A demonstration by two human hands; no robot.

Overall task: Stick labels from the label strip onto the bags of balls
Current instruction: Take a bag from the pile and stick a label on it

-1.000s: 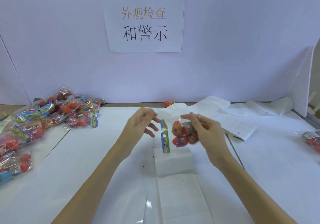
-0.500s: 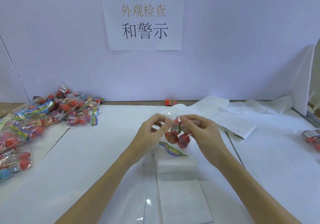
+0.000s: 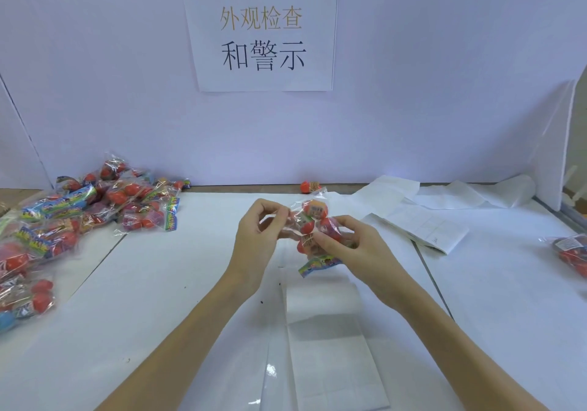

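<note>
- The table [image 3: 127,299], covered in white sheets, carries the whole job; a printed sign [image 3: 260,29] hangs on the back wall above it.
- A big pile of bags [image 3: 79,217] of red balls lies at the far left. No white label can be made out on them, so they appear to be waiting, which would leave most of the task undone.
- The label strip [image 3: 330,356] runs down the middle of the table toward the person, just below the hands; its near part shows faint label outlines.
- A folded sheet of paper [image 3: 425,226] lies right of centre, well apart from the pile.
- One bag at the right edge [image 3: 568,248] carries a small white label, so it looks finished.
- The bag in hand [image 3: 313,220] is held above the table between both hands.
- The right hand [image 3: 352,248] grips this bag from the side, fingers curled round the balls.
- The left hand [image 3: 257,236] pinches the bag's upper left edge with curled fingertips; whether a label sits under them cannot be told.
</note>
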